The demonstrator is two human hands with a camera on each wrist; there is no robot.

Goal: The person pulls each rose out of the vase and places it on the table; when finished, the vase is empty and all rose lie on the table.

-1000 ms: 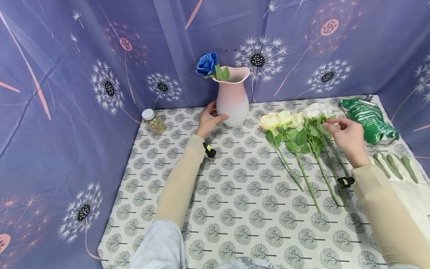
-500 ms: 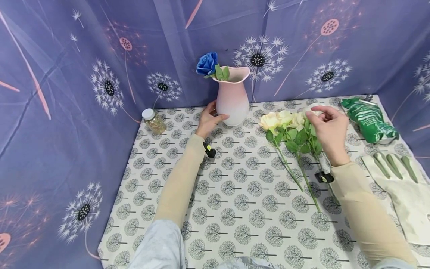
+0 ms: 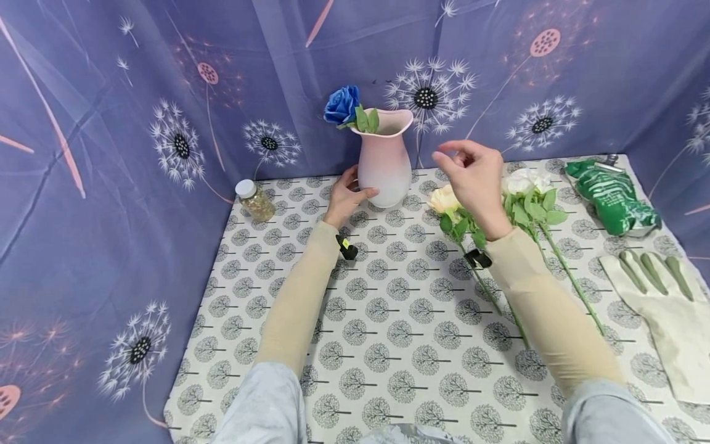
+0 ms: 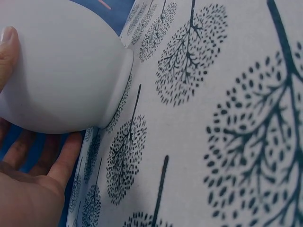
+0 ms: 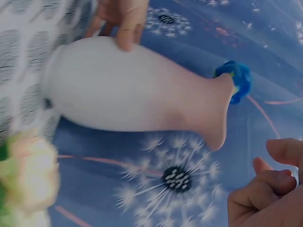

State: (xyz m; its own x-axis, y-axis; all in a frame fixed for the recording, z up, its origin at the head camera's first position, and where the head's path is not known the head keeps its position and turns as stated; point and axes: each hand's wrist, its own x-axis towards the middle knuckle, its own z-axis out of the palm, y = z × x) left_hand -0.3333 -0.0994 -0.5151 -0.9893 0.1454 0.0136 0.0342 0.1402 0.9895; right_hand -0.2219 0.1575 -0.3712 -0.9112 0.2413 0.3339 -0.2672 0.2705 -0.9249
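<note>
A pink-to-white vase (image 3: 384, 169) stands upright at the back of the table. One blue rose (image 3: 341, 105) with green leaves leans out over its left rim. My left hand (image 3: 345, 198) grips the vase low on its left side, the thumb in front and the fingers around behind. Raised to the right of the vase, my right hand (image 3: 474, 182) is apart from it, fingers loosely curled and nothing visible between them. Under that hand lie cream roses (image 3: 443, 200) on long stems, partly hidden by the arm. Beside them are white roses (image 3: 526, 180), also lying on the cloth.
A small jar (image 3: 256, 202) with a white lid stands at the back left. On the right are a crumpled green bag (image 3: 612, 196) and white gloves (image 3: 660, 320). A purple dandelion-print curtain (image 3: 211, 123) closes off the back and sides.
My right hand has travelled left and up from the white roses, across the cream ones, toward the vase. The left hand and the vase stay where they were.
</note>
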